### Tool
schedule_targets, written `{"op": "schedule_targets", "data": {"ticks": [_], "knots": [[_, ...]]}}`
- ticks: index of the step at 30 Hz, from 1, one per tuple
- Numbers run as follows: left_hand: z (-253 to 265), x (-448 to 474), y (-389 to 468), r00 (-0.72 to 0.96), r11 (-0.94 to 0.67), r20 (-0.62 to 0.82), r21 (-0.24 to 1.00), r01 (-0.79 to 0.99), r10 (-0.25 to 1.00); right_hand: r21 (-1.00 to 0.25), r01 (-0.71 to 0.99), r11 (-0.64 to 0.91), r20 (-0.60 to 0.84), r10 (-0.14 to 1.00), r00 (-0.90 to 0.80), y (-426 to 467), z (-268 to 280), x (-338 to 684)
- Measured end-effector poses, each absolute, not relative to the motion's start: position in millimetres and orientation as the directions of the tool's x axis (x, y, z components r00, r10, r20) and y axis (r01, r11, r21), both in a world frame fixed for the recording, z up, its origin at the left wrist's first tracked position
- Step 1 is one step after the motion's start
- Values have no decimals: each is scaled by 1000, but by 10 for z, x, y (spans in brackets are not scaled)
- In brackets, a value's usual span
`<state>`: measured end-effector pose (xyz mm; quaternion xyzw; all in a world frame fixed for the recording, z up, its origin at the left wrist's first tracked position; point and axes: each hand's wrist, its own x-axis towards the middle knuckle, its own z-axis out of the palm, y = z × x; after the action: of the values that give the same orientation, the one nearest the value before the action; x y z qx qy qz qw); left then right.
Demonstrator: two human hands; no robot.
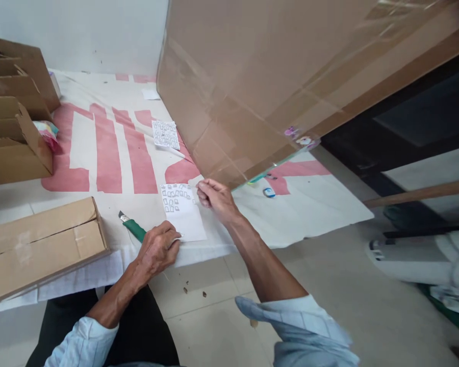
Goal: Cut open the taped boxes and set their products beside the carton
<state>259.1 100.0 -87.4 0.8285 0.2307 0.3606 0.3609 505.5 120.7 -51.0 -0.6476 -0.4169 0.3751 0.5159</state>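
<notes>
A white sheet of paper [185,221] with rows of small drawn squares on its upper part lies at the table's front edge. My left hand [158,247] rests at the sheet's lower left edge, fingers curled together, with a tiny whitish bit at the fingertips. My right hand [216,199] is closed in a pinch by the sheet's upper right corner; what it pinches, if anything, is too small to make out. Just left of my left hand lies a green utility knife [133,228], its blade end pointing away from me. Further back is a second paper [166,134] covered with small drawings.
A large taped cardboard box [245,97] leans over the table's right side. Open cartons [15,148] and a closed long carton [42,244] stand at left. A small blue-white roll [269,192] lies right on the pink-and-white cloth [309,214]. A wooden stick [421,192] juts in from the right.
</notes>
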Motion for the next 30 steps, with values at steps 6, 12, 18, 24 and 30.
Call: {"op": "schedule_targets", "data": {"ticks": [6,12,18,24,30], "knots": [[-759,2583,1093,507,-566,450,819,93,735,-957,-265,-114,-142,986,91,907,-301,4691],[-662,2572,1163,437,-451,434,890,-70,788,-954,-277,-113,-127,991,34,801,-246,4549],[-593,2515,1154,371,-486,531,847,-215,761,-986,-72,-150,-159,976,149,711,-351,4522],[-582,2504,1134,413,-434,510,860,-268,755,-979,-75,-190,-190,982,-6,618,-295,4445],[-591,2499,1132,452,-247,358,926,-286,817,-989,-19,-149,-148,988,-47,593,-187,4431]]}}
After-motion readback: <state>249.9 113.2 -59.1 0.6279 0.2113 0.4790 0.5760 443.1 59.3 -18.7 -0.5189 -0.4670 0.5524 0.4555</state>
